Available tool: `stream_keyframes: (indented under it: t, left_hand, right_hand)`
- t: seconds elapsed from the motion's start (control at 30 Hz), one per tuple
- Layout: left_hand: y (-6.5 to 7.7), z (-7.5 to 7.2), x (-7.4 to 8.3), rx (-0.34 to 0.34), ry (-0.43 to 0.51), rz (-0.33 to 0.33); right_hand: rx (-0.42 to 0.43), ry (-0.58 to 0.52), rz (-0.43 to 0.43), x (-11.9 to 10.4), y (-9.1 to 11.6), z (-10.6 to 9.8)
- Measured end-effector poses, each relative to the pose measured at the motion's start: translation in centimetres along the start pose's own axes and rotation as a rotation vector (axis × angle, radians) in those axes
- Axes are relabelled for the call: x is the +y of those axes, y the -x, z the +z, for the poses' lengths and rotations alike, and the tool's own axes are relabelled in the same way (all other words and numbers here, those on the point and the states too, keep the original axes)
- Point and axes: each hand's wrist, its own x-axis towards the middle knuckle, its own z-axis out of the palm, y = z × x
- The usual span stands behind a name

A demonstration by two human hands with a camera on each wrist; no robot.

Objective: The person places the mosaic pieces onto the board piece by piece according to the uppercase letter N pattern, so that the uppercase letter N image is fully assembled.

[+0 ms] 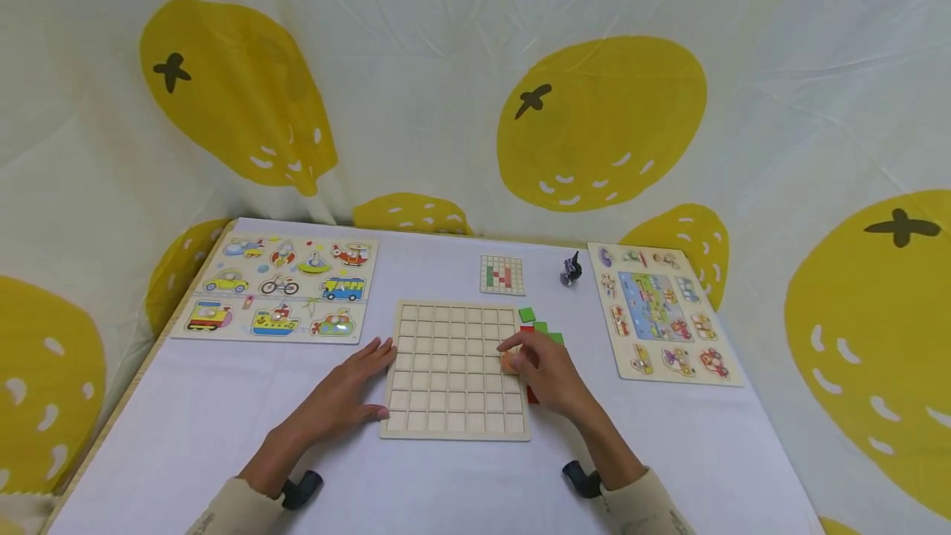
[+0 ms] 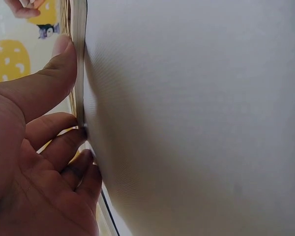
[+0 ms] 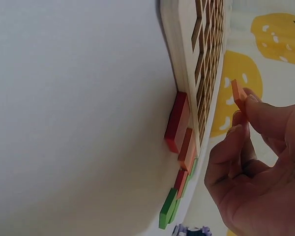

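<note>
A wooden grid board of shallow square cells lies in the middle of the table, with no tiles visible in it. My left hand rests against its left edge, thumb low and fingers higher up, fairly extended. Over the board's right side, my right hand pinches a small orange square tile between thumb and fingers, raised above the surface. Along the board's right edge lie red tiles, another orange tile and several green tiles, partly hidden by the right hand in the head view.
Behind the board lies a small gridded pattern card with green and red squares. A dark figurine stands to its right. A vehicle puzzle board is at the back left, another picture puzzle at the right. A lemon-print curtain hangs behind.
</note>
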Motion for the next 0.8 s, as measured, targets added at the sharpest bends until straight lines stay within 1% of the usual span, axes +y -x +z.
stream_keyframes:
  t: [0.1,0.2,0.33,0.43,0.63,0.8]
  left_hand:
    - [0.0,0.0,0.0,0.0,-0.003,0.005]
    - [-0.1,0.1,0.0,0.0,-0.011,0.009]
    - [-0.1,0.1,-0.1,0.0,-0.015,0.008]
    - [0.0,0.1,-0.1,-0.004,-0.013,0.002]
    - [-0.1,0.1,-0.1,-0.008,-0.01,-0.012]
    - [-0.1,0.2,-0.2,-0.003,-0.01,-0.006]
  right_hand:
    - [0.013,-0.013,-0.017,-0.3,-0.2,0.2]
    - [0.048,-0.014,-0.005,-0.6,-0.4,0.4]
    - [0.111,0.028,0.03,-1.1,-1.0,0.8]
    - [0.139,0.059,0.04,-1.4,-1.5,1.1]
    - [0.121,0.071,0.025,-1.6,-2.6,1.9]
    - [0.094,0.094,0.035,-2.0,-3.6,2.3]
